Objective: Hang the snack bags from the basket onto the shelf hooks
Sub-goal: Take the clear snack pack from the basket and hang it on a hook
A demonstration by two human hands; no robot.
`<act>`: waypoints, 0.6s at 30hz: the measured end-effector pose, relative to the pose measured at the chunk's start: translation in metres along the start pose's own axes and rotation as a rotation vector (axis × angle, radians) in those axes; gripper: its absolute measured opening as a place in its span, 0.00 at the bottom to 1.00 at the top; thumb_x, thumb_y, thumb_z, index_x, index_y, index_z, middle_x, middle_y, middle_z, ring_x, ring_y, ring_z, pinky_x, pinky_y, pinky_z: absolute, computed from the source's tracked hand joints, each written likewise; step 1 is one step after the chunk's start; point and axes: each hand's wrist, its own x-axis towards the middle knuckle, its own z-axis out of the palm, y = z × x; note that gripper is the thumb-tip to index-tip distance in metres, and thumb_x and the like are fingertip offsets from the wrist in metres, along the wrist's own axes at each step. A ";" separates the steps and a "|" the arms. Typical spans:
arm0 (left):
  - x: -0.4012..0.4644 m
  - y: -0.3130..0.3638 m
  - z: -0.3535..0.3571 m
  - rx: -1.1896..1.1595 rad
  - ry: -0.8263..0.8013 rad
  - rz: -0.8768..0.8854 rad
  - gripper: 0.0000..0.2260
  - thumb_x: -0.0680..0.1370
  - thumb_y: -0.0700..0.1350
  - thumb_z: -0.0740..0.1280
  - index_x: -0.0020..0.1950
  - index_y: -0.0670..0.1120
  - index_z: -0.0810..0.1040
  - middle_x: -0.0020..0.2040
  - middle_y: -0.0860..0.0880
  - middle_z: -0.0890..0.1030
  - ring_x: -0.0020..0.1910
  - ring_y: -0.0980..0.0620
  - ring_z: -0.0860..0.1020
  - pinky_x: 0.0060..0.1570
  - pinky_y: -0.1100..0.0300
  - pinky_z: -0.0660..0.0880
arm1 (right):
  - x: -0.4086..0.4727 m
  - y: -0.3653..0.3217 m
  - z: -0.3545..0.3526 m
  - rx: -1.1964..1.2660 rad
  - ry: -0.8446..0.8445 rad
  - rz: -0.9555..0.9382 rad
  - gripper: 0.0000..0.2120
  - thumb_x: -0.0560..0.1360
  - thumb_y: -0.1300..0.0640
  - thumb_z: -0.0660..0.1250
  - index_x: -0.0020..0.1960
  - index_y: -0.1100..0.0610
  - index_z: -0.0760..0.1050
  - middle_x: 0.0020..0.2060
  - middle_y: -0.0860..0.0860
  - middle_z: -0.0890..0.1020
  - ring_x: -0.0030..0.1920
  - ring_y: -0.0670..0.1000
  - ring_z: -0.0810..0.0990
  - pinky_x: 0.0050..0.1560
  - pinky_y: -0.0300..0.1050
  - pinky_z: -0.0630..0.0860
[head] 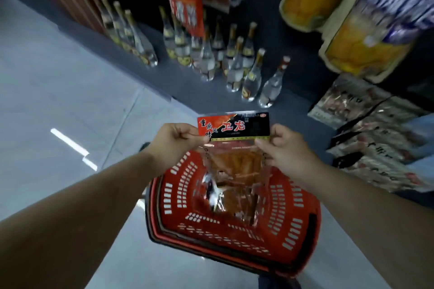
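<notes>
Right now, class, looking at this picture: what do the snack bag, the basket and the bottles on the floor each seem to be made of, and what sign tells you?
Snack bag: thin glossy plastic film, clear below a printed header; it glints and shows orange strips inside.
Basket: moulded red plastic, probably rigid; slotted walls.
Bottles: clear, shiny, likely glass, though clear plastic cannot be ruled out.

We've got clear glass bottles (234, 63) with gold caps crowding the dark low shelf base (187, 91), pale grey floor tiles (58, 91) off to the left, one bright light reflection (70, 143) streaking across them.
</notes>
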 end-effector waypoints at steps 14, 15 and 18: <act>-0.220 0.453 -0.020 0.161 -0.058 0.668 0.10 0.74 0.43 0.73 0.36 0.41 0.77 0.24 0.51 0.74 0.25 0.53 0.72 0.28 0.64 0.72 | -0.278 -0.341 -0.186 0.130 0.408 -0.464 0.07 0.77 0.56 0.66 0.51 0.58 0.71 0.37 0.46 0.85 0.41 0.44 0.82 0.49 0.52 0.77; -0.236 0.477 -0.014 0.185 -0.048 0.712 0.09 0.73 0.44 0.73 0.37 0.42 0.78 0.26 0.50 0.76 0.29 0.52 0.74 0.31 0.62 0.74 | -0.297 -0.356 -0.202 0.134 0.438 -0.501 0.08 0.77 0.57 0.66 0.50 0.60 0.70 0.35 0.44 0.85 0.39 0.43 0.81 0.47 0.49 0.78; -0.279 0.542 0.011 0.257 -0.015 0.827 0.11 0.73 0.48 0.74 0.41 0.40 0.81 0.32 0.45 0.80 0.33 0.51 0.75 0.37 0.57 0.74 | -0.350 -0.390 -0.251 0.138 0.535 -0.596 0.09 0.77 0.61 0.66 0.43 0.61 0.65 0.22 0.43 0.78 0.26 0.36 0.76 0.39 0.39 0.73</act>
